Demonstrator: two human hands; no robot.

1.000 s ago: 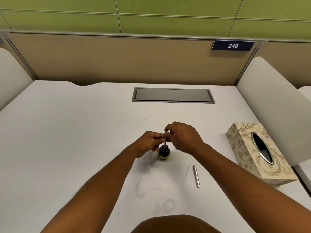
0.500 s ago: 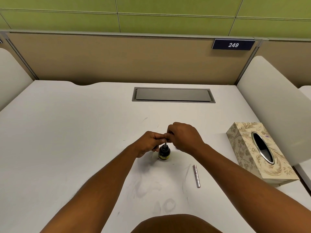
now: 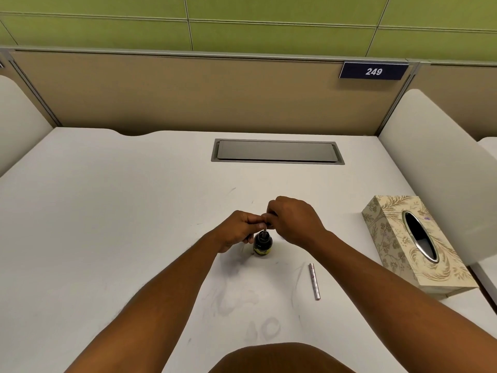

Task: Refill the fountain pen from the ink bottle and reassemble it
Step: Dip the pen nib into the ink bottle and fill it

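Note:
A small dark ink bottle (image 3: 262,243) with a yellow label stands open on the white desk. The fountain pen's front section (image 3: 265,233) stands upright with its tip down in the bottle's mouth. My left hand (image 3: 238,231) and my right hand (image 3: 294,220) meet just above the bottle, fingertips pinched on the top of that pen section; most of it is hidden by my fingers. The silver pen barrel (image 3: 314,281) lies apart on the desk, to the right and nearer me.
A patterned tissue box (image 3: 390,238) sits at the right. A grey cable hatch (image 3: 277,151) is set into the desk further back. White dividers flank both sides, a tan partition stands behind. Faint smudges mark the desk near me.
Both hands stay pinched on the pen section over the bottle; only slight finger shifts show. The barrel and box have not moved.

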